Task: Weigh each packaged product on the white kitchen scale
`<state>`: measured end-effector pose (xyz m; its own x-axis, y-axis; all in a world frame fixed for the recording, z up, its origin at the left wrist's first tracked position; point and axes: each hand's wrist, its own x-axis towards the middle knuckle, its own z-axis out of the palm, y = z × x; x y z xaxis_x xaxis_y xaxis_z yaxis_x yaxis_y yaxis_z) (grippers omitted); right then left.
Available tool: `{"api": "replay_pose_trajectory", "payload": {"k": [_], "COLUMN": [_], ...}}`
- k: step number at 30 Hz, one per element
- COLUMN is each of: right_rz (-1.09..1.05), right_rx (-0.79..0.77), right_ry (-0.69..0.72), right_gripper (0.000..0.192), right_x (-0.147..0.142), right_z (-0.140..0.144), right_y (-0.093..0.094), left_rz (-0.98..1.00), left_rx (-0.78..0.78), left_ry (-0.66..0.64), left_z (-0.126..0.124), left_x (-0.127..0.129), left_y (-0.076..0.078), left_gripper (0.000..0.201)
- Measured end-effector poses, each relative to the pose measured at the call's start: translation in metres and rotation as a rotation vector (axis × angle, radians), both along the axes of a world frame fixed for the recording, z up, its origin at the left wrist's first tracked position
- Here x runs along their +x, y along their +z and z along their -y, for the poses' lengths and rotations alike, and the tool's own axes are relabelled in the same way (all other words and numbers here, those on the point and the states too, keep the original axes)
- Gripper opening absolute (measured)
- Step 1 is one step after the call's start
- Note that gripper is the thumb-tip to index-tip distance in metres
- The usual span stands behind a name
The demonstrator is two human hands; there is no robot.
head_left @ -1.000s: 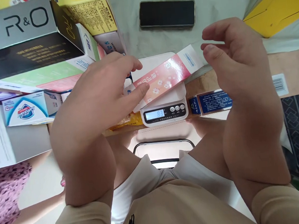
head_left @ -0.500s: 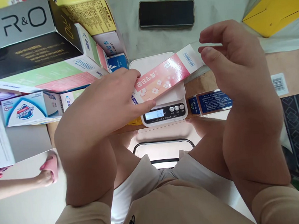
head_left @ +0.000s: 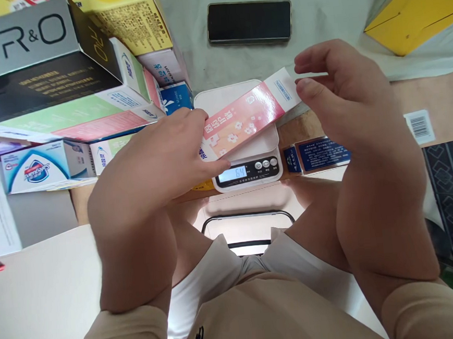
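— What can you read on the boxes at the left?
— "R&O" in black letters on the top of the big grey and black box [head_left: 23, 36], and again in gold down its dark end face. The gold lines on its black side are too small to read.
— And the scale?
— The display of the white scale [head_left: 246, 170] shows 64.
— Anything else?
— A barcode on a white sticker [head_left: 419, 127] at the right, its digits unreadable. The white and blue box [head_left: 38, 168] has a logo too blurred to spell. The pink box [head_left: 246, 117] on the scale bears print I cannot make out.
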<state>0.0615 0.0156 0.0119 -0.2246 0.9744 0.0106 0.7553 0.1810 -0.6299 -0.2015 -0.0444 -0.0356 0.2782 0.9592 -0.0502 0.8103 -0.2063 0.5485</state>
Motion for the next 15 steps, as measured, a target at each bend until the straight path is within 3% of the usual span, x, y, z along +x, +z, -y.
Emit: {"api": "replay_pose_trajectory", "payload": {"k": [3,8,15], "right_rz": [0.018,0.037,0.052], "right_rx": [-0.021,-0.066,-0.050], "right_ry": [0.019,0.011,0.049], "right_gripper": [0.028,0.032,0.033], "right_x": [0.001,0.001,0.007], "right_z": [-0.001,-0.002,-0.004], "right_y": [-0.003,-0.004,-0.008], "left_rz": [-0.094,-0.102,-0.138], "left_rx": [-0.141,-0.215,-0.127], "left_ry": [0.020,0.051,-0.002], "left_z": [-0.004,-0.009,-0.007], "left_x": [-0.001,-0.002,0.000], "left_y": [0.008,0.015,0.017], "left_gripper": [0.047,0.045,0.039]}}
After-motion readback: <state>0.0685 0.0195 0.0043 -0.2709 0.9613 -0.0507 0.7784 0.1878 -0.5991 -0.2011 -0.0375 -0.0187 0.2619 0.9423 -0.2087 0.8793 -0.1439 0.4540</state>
